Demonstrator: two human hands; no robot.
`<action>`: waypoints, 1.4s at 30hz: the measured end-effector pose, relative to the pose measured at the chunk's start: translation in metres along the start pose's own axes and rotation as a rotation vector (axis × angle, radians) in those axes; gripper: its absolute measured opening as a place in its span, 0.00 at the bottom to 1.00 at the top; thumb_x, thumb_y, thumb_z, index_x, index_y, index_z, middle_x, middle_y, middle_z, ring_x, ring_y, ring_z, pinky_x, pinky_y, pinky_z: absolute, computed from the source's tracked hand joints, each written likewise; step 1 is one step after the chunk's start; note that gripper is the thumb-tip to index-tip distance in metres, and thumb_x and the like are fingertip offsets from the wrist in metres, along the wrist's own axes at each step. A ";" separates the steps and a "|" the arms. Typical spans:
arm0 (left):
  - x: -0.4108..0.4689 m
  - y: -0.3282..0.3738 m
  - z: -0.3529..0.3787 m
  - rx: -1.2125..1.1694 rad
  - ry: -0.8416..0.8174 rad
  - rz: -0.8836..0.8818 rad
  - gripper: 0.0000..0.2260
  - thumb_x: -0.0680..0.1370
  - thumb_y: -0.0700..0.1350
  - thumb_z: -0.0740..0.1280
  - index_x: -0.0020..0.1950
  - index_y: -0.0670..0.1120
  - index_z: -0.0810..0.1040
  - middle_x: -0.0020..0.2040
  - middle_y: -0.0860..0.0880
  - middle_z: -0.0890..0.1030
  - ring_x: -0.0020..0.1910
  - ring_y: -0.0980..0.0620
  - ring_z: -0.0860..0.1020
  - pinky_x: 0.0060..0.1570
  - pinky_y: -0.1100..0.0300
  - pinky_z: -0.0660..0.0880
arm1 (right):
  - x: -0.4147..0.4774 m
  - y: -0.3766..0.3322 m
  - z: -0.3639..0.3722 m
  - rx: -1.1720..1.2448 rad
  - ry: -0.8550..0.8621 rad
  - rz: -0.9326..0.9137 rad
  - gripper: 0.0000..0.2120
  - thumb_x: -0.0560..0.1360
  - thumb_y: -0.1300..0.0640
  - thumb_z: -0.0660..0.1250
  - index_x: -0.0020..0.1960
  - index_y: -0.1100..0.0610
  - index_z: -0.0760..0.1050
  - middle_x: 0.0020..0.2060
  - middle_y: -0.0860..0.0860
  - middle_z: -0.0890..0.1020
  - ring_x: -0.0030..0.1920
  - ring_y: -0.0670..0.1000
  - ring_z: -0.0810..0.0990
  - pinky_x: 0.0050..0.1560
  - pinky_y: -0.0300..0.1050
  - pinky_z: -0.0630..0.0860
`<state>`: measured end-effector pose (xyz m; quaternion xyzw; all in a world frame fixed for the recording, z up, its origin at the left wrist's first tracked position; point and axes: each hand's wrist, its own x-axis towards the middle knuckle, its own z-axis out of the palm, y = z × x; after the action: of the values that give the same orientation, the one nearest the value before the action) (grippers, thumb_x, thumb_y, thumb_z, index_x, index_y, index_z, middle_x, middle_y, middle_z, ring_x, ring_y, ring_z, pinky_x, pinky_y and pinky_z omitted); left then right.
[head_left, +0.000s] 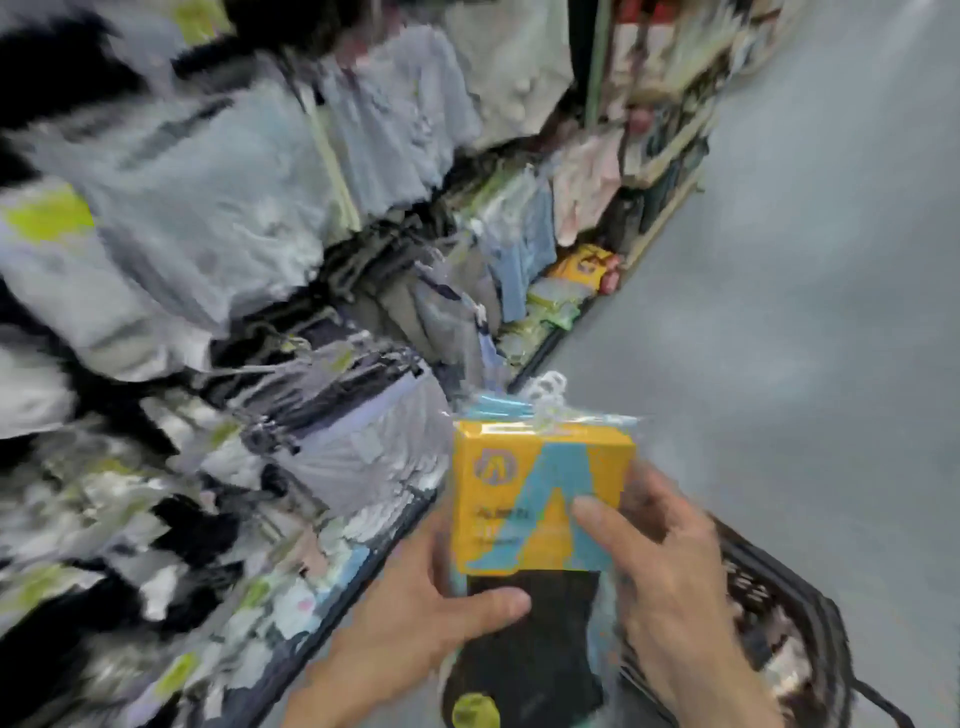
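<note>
I hold a packaged garment (535, 509) in front of me with both hands. It has a yellow and light-blue card front, a black fabric part below, clear plastic wrap and a white hanger hook at its top. My left hand (410, 618) grips its left edge, thumb lying across the black part. My right hand (670, 587) grips its right edge, thumb on the card front. The whole frame is blurred.
Racks of hanging packaged clothes (218, 249) fill the left side, running back along the aisle. A grey floor (805, 260) stretches on the right. A dark shopping basket (779, 613) with items in it sits under my right hand.
</note>
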<state>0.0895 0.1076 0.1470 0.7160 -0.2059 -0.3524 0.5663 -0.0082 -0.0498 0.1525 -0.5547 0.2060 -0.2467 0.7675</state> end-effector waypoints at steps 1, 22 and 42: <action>-0.025 0.023 -0.030 0.009 0.133 0.024 0.25 0.58 0.54 0.80 0.53 0.54 0.80 0.50 0.60 0.86 0.53 0.59 0.83 0.51 0.70 0.75 | -0.004 -0.016 0.039 0.015 -0.044 -0.019 0.23 0.60 0.45 0.81 0.54 0.49 0.83 0.47 0.51 0.87 0.46 0.47 0.86 0.44 0.37 0.80; -0.381 0.123 -0.312 -0.554 0.872 0.319 0.30 0.63 0.65 0.77 0.64 0.58 0.80 0.65 0.52 0.81 0.64 0.50 0.79 0.57 0.55 0.79 | -0.150 -0.126 0.467 -0.047 -0.682 -0.130 0.21 0.60 0.55 0.77 0.51 0.54 0.76 0.44 0.44 0.87 0.45 0.41 0.85 0.41 0.30 0.77; -0.442 0.074 -0.475 -0.513 1.440 0.149 0.07 0.73 0.38 0.73 0.50 0.45 0.82 0.40 0.53 0.87 0.38 0.61 0.85 0.36 0.68 0.78 | -0.101 -0.040 0.662 -0.293 -1.033 0.150 0.15 0.73 0.68 0.71 0.57 0.55 0.77 0.51 0.49 0.86 0.55 0.49 0.84 0.53 0.43 0.76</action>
<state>0.1532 0.7100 0.3902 0.5994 0.2541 0.2033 0.7313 0.2961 0.4978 0.3935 -0.6887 -0.1267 0.1447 0.6990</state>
